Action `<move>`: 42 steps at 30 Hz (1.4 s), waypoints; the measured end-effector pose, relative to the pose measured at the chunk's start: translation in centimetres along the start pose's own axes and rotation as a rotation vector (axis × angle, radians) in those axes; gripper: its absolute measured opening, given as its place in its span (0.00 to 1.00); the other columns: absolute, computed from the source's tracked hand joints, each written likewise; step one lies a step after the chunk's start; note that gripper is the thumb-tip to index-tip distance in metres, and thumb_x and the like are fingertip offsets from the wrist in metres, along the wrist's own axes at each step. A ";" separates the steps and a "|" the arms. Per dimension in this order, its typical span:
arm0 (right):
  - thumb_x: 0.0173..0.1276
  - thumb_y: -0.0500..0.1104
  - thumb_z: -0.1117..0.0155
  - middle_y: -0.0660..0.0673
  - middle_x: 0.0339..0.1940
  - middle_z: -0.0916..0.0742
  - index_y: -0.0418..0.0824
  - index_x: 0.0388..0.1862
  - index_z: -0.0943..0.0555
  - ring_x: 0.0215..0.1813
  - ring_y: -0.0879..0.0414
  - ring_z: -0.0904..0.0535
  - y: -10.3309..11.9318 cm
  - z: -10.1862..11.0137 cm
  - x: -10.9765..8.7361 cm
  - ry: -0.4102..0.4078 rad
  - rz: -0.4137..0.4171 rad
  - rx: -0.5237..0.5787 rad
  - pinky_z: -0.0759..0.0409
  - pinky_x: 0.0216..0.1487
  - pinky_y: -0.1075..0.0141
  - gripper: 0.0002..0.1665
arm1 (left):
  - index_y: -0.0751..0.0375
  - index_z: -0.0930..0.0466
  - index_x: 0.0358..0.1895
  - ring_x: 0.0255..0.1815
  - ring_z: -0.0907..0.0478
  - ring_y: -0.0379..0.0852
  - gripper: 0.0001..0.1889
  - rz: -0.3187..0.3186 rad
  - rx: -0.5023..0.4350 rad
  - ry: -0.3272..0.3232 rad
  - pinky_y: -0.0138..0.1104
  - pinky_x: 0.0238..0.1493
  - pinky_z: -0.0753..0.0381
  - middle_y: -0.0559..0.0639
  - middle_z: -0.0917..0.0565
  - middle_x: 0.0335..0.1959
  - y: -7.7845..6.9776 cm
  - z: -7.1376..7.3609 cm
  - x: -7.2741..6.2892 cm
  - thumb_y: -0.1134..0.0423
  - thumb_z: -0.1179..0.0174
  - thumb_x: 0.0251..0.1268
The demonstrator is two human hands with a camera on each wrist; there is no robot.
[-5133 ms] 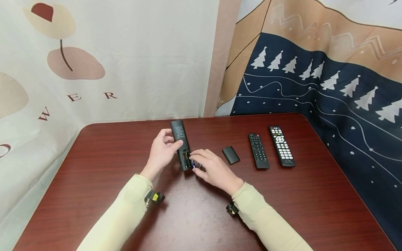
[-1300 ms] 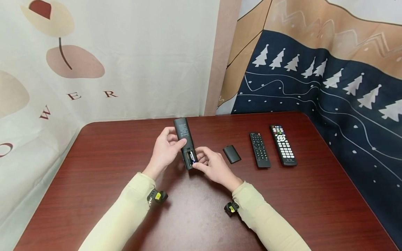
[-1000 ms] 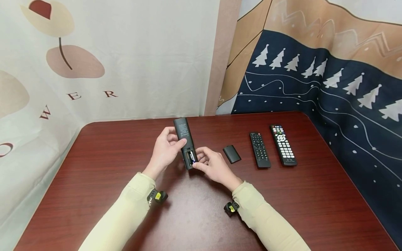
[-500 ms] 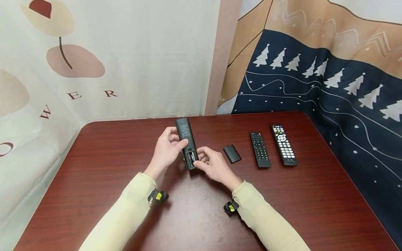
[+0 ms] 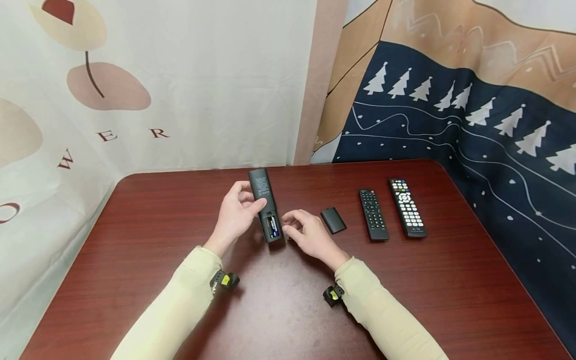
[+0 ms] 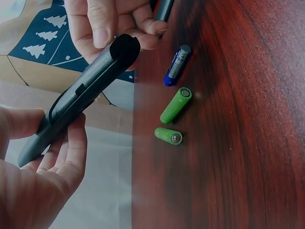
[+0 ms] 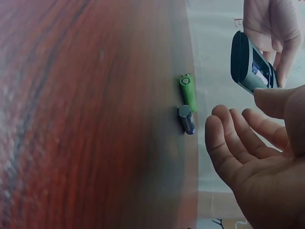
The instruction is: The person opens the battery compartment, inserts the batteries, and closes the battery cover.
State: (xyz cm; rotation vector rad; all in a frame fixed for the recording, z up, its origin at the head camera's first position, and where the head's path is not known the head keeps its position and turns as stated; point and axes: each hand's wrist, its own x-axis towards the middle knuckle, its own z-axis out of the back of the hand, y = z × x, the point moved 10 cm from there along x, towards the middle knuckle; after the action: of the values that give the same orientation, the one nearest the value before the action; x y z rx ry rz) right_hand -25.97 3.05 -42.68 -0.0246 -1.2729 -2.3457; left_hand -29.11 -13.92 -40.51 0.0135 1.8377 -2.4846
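My left hand grips a black remote control above the table, its back turned up and its lower end toward me. The battery compartment lies uncovered, with a blue-and-white battery inside. Just right of that end is my right hand, fingers loosely bent and nothing between them, as the right wrist view shows. On the table below, the left wrist view has a loose blue battery and two green batteries, one longer-looking green battery and another green battery pointing its tip at the camera.
A black battery cover lies right of my right hand. Beyond it are a small black remote and a larger remote with white keys, both face up. Printed cloth hangs behind the brown table.
A battery now sits in the compartment; it was at my right fingers beside the remote earlier. My right fingers have drawn off the remote to the right. The left hand keeps its grip.
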 end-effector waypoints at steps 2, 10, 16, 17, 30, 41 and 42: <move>0.73 0.36 0.34 0.43 0.45 0.13 0.34 0.51 0.16 0.44 0.51 0.14 -0.2 0.0 0.0 -0.002 -0.007 -0.021 0.16 0.45 0.63 0.11 | 0.61 0.29 0.65 0.37 0.15 0.44 0.24 0.001 -0.002 0.000 0.46 0.43 0.15 0.60 0.15 0.43 0.1 0.1 0.0 0.68 0.34 0.69; 0.72 0.34 0.33 0.41 0.47 0.16 0.33 0.54 0.17 0.42 0.52 0.15 -1.0 -0.4 0.2 0.027 -0.077 -0.078 0.18 0.42 0.65 0.13 | 0.61 0.29 0.65 0.37 0.16 0.44 0.23 0.009 0.006 -0.003 0.36 0.37 0.18 0.60 0.15 0.44 0.3 0.2 0.0 0.67 0.34 0.70; 0.70 0.32 0.32 0.40 0.49 0.18 0.33 0.54 0.17 0.40 0.54 0.17 -1.3 -0.7 0.3 0.048 -0.100 -0.137 0.18 0.42 0.65 0.15 | 0.61 0.29 0.65 0.38 0.15 0.45 0.23 0.007 0.008 0.001 0.44 0.43 0.15 0.61 0.15 0.44 0.3 0.2 0.0 0.67 0.34 0.70; 0.69 0.32 0.32 0.40 0.49 0.18 0.33 0.54 0.17 0.40 0.54 0.17 -1.4 -0.7 0.3 0.049 -0.102 -0.152 0.18 0.42 0.65 0.15 | 0.61 0.29 0.65 0.38 0.15 0.45 0.23 0.006 0.008 0.002 0.46 0.44 0.15 0.61 0.15 0.44 0.3 0.2 0.0 0.67 0.34 0.70; 0.68 0.35 0.29 0.39 0.52 0.20 0.33 0.60 0.19 0.38 0.56 0.21 -1.5 -1.5 0.6 0.112 -0.146 -0.286 0.19 0.41 0.64 0.22 | 0.61 0.29 0.65 0.38 0.15 0.45 0.23 0.009 0.002 0.005 0.50 0.46 0.14 0.61 0.15 0.44 0.4 0.4 -0.1 0.67 0.34 0.70; 0.70 0.41 0.28 0.42 0.48 0.23 0.35 0.64 0.19 0.38 0.55 0.26 -2.3 -2.3 0.9 0.185 -0.203 -0.337 0.23 0.41 0.63 0.25 | 0.62 0.29 0.65 0.37 0.15 0.43 0.23 0.005 0.001 0.010 0.32 0.36 0.18 0.61 0.15 0.44 0.4 0.5 -0.1 0.68 0.35 0.70; 0.70 0.41 0.28 0.42 0.47 0.23 0.35 0.64 0.19 0.39 0.55 0.26 -2.4 -2.3 0.9 0.188 -0.206 -0.340 0.23 0.41 0.62 0.25 | 0.62 0.29 0.65 0.37 0.15 0.43 0.24 0.003 0.001 0.010 0.32 0.35 0.18 0.61 0.15 0.44 0.4 0.5 -0.1 0.68 0.35 0.70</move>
State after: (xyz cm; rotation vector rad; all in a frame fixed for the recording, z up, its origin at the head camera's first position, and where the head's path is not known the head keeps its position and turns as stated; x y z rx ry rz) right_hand -27.31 1.95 -45.66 0.2226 -0.8114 -2.6427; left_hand -28.95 -14.47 -40.75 0.0288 1.8392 -2.4873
